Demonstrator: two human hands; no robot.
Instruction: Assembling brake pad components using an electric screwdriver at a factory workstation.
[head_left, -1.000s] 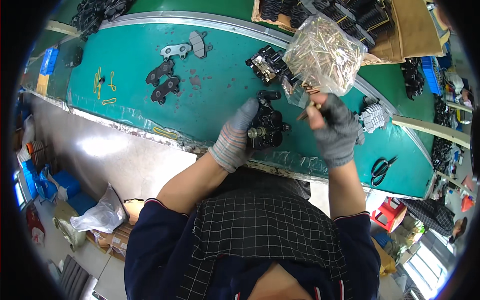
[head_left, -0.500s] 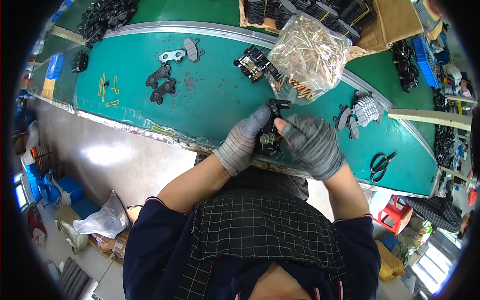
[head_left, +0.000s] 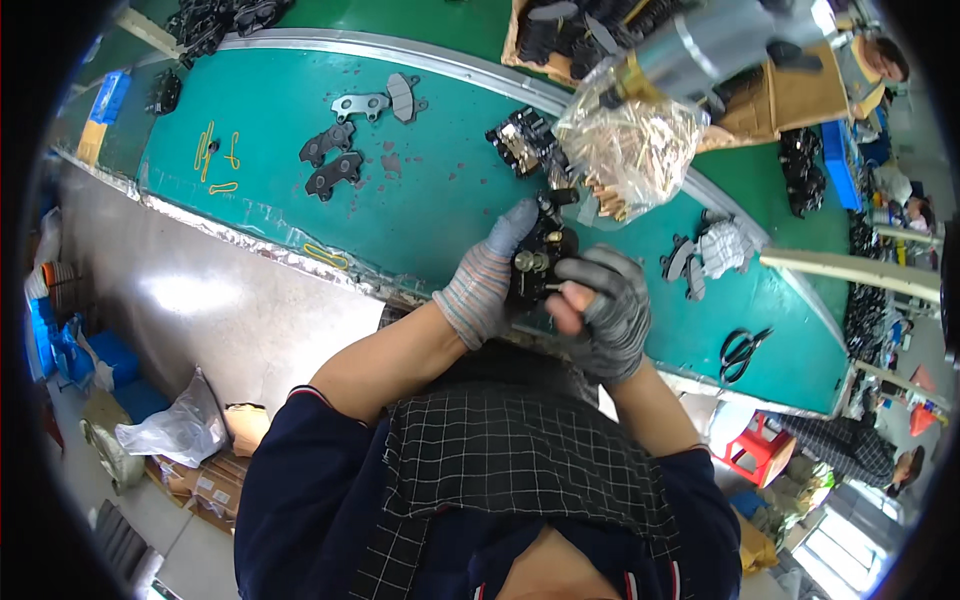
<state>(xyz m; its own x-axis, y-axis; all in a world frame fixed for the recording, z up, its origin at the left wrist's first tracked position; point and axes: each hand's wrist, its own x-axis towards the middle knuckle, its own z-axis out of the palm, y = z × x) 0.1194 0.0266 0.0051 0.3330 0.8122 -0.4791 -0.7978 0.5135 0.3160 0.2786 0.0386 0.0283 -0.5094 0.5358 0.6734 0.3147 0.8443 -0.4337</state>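
My left hand (head_left: 485,280), in a striped grey glove, grips a black metal caliper-like part (head_left: 540,250) held up over the near edge of the green conveyor belt (head_left: 420,200). My right hand (head_left: 600,305), in a dark grey glove, is closed against the part's right side, fingertips pinched at a small brass-coloured fitting on it. A clear plastic bag of brass-coloured pins (head_left: 630,145) lies on the belt just beyond the part.
Dark brake pads (head_left: 335,165) and a metal plate (head_left: 375,100) lie left on the belt, yellow clips (head_left: 215,150) further left. More black parts (head_left: 520,135), grey gloves (head_left: 725,245) and scissors (head_left: 742,347) sit right. Other people work at far right.
My right hand came down from the bag of pins to the black part. Both hands with the part have drawn closer to me, toward the belt's near edge.
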